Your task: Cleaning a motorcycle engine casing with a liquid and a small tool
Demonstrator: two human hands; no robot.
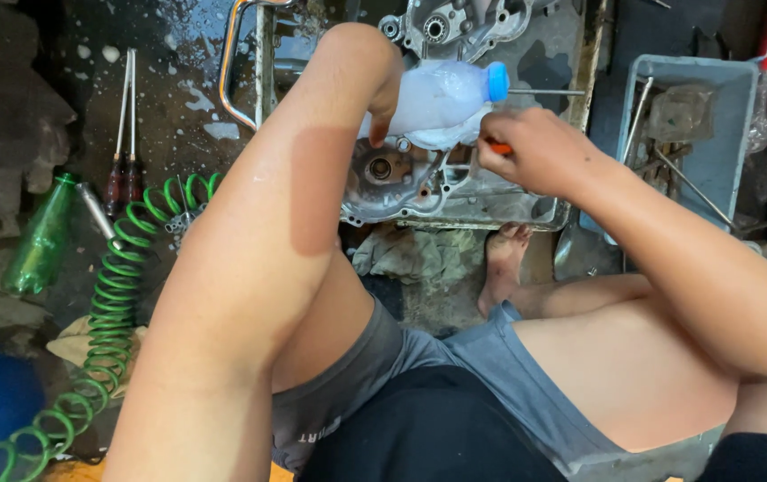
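The translucent plastic bottle (441, 103) with a blue cap (498, 82) sits in the upper middle of the frame, held in the closed grip of the left hand (383, 98). Its long axis runs nearly level, cap end pointing to the right and a little up; its pale contents cannot be made out clearly. Just right of it, the right hand (535, 147) closes around an orange-handled tool (500, 149), whose thin metal shaft (544, 92) reaches right past the cap. Directly beneath both hands lies a grey metal engine casing (419, 183) in a wet tray (571, 214) on the floor. At the upper right a grey plastic bin (732, 152) holds metal rods and small parts. To the left, two screwdrivers (125, 152), a green bottle (40, 236) and a coiled green air hose (116, 303) lie on the dark wet floor (169, 54). The person's bare knees crowd the lower frame, leaving little open room around the casing.
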